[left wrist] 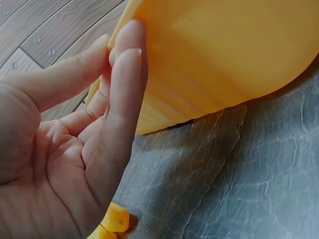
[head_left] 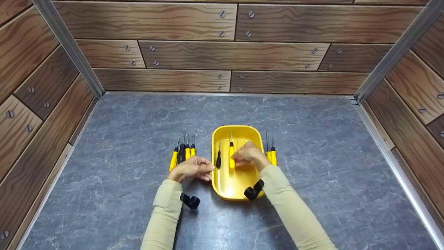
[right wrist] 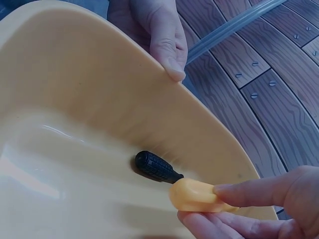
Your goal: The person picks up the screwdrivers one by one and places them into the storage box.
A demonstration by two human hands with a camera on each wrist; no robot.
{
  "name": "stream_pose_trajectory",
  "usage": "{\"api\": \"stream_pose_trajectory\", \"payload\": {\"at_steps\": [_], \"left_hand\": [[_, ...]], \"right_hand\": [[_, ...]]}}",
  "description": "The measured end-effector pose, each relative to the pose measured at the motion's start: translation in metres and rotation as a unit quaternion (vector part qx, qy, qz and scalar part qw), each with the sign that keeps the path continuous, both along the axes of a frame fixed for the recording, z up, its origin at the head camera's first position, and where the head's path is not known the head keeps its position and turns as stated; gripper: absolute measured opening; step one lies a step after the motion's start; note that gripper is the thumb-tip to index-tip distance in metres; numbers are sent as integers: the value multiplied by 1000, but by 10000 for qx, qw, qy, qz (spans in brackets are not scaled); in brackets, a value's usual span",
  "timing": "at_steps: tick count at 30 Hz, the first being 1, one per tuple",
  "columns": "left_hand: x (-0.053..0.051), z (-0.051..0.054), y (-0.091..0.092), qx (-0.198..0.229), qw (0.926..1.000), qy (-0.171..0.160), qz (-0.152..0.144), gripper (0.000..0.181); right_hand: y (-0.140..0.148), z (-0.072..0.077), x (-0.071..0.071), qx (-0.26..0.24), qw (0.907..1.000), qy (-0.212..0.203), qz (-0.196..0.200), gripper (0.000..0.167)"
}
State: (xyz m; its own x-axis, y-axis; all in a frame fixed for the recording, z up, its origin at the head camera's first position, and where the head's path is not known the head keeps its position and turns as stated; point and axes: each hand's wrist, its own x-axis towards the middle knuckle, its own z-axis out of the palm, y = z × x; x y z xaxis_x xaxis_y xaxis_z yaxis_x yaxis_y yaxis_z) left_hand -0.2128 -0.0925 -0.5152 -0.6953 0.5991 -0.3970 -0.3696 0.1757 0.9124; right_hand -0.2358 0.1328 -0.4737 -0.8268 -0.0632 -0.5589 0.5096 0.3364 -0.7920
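A yellow tray (head_left: 239, 187) lies on the grey surface. Inside it, near the left wall, rests a black-handled screwdriver (head_left: 218, 160), whose ridged handle (right wrist: 155, 167) shows in the right wrist view. My right hand (head_left: 248, 154) is over the tray, its thumb and fingers pinching the handle of a yellow screwdriver (head_left: 231, 156); the shaft points away from me. My left hand (head_left: 194, 169) pinches the tray's left rim (left wrist: 119, 35) between thumb and fingers.
Left of the tray lie several screwdrivers, yellow (head_left: 173, 159) and black (head_left: 181, 154), partly behind my left hand. On the right, two yellow screwdrivers (head_left: 273, 157) lie side by side, partly hidden by my right arm. Wood-patterned walls (head_left: 222, 55) enclose the surface.
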Motion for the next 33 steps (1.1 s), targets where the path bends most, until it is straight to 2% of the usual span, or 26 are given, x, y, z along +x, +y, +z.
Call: {"api": "stream_pose_trajectory", "payload": {"at_steps": [9,18,28,33], "left_hand": [[-1,0,0,21,10000,-47,-6,23],[0,0,-1,-37,10000,24,-11,22],[-1,0,0,-33,10000,13,-12,19],[-1,-1,1,3,10000,47,-48,25]], "right_hand": [[-6,-3,-1,242,9997,-70,9,18],[-11,-7,0,319,9994,-94,-15,5],[-15,-12,-2,508,9985,-187,-7,11],[-18,-12,-2,503,9984,-242,8,11]]}}
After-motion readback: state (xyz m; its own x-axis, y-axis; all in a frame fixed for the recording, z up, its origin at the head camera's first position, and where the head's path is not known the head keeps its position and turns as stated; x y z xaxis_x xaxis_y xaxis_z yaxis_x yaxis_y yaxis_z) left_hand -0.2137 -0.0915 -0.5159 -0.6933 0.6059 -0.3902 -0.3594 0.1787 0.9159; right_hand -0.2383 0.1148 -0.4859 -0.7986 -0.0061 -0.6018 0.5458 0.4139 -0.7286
